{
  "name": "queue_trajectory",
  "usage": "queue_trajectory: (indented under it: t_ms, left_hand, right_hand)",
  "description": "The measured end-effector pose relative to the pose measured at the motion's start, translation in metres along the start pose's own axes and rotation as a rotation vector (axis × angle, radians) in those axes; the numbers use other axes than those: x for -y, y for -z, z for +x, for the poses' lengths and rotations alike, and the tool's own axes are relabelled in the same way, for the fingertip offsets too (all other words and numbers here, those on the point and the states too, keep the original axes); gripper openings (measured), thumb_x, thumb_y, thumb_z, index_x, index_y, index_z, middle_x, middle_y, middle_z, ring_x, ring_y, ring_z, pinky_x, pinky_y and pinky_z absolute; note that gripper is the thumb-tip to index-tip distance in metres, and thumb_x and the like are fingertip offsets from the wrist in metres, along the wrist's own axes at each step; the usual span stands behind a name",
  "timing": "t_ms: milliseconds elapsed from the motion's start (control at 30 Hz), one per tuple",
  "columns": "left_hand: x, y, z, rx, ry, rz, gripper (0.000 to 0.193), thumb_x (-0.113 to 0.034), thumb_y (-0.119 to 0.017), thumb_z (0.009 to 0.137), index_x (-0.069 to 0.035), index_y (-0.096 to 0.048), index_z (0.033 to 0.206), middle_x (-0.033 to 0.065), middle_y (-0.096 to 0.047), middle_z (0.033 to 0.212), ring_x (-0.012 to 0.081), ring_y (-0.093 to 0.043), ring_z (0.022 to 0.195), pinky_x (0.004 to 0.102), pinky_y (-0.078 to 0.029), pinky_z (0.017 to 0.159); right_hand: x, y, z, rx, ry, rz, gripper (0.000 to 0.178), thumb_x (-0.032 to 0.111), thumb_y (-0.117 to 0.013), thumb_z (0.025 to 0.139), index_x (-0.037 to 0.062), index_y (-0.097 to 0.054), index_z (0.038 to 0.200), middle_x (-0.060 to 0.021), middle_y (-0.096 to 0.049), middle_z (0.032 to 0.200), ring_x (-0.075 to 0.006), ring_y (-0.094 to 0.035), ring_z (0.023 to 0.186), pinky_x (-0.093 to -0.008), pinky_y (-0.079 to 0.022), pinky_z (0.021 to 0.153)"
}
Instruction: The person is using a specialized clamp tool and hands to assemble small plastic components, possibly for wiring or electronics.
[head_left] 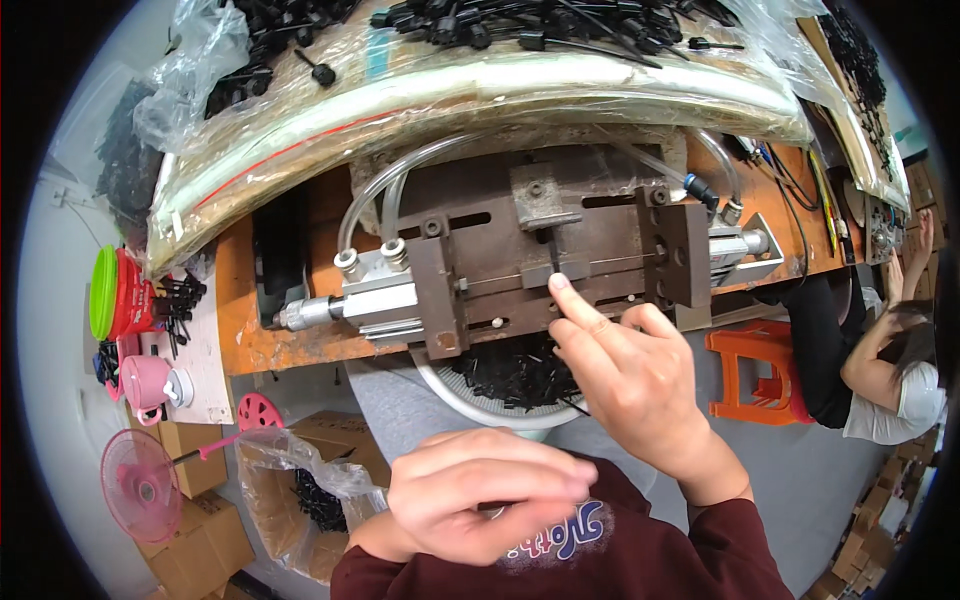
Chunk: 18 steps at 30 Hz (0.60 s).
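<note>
My right hand (pixel 635 375) reaches over the front of a brown metal fixture (pixel 600 225). Its index finger is stretched out, the tip on a small grey block (pixel 540 275) beside a thin black stem (pixel 556 257). The other fingers curl loosely below, and the thumb is hidden. My left hand (pixel 475 490) hovers before my chest, slightly blurred, fingers pressed together and bent toward the thumb. Whatever lies inside its grip cannot be made out. Below the fixture, a pale basin (pixel 455 395) holds many short black pieces (pixel 510 370).
Pneumatic cylinders (pixel 385 307) with clear hoses (pixel 375 190) flank the fixture on an orange bench (pixel 245 325). Black stemmed parts (pixel 470 25) lie behind it. An orange stool (pixel 750 365) and another person (pixel 880 370) are at right; a pink fan (pixel 140 485) and boxes (pixel 205 545) at left.
</note>
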<state>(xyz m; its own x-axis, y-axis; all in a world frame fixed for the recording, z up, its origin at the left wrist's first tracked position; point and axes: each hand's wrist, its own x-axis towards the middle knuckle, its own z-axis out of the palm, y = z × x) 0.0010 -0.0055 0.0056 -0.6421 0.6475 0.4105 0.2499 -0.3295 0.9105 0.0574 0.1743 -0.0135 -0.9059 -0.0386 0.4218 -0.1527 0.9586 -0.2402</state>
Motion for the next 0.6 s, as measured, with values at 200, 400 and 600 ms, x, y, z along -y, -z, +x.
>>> queue_trajectory:
  t_ms: [200,400,600]
  left_hand:
    - [-0.020,-0.021,0.024,0.194,-0.170,-1.066,0.016,-0.013,-0.069,0.087,-0.002,-0.059,0.084,0.0115,-0.064,0.085,0.0243,-0.062,0.069,0.0314,-0.047,0.063]
    - [-0.013,-0.039,0.017,0.316,-0.316,-1.299,0.030,-0.024,-0.066,0.087,0.000,-0.050,0.094,0.0150,-0.058,0.094,0.0262,-0.058,0.079,0.0326,-0.041,0.075]
    - [-0.004,-0.032,0.017,0.323,-0.404,-1.197,0.046,-0.036,-0.063,0.087,0.001,-0.040,0.105,0.0185,-0.053,0.102,0.0281,-0.053,0.088,0.0339,-0.035,0.087]
  right_hand:
    - [0.004,-0.001,-0.001,-0.020,0.010,-0.073,0.020,0.000,-0.066,0.070,0.0005,-0.065,0.091,-0.0149,-0.070,0.117,-0.0171,-0.047,0.050,-0.0274,-0.042,0.057]
    - [0.006,-0.008,-0.002,-0.042,-0.033,-0.024,0.027,0.000,-0.078,0.066,0.0028,-0.065,0.090,-0.0103,-0.070,0.120,-0.0189,-0.051,0.056,-0.0286,-0.042,0.060]
    - [0.008,-0.006,-0.010,-0.094,0.080,0.094,0.025,0.002,-0.076,0.066,0.0018,-0.068,0.090,-0.0133,-0.069,0.118,-0.0197,-0.057,0.063,-0.0297,-0.045,0.063]
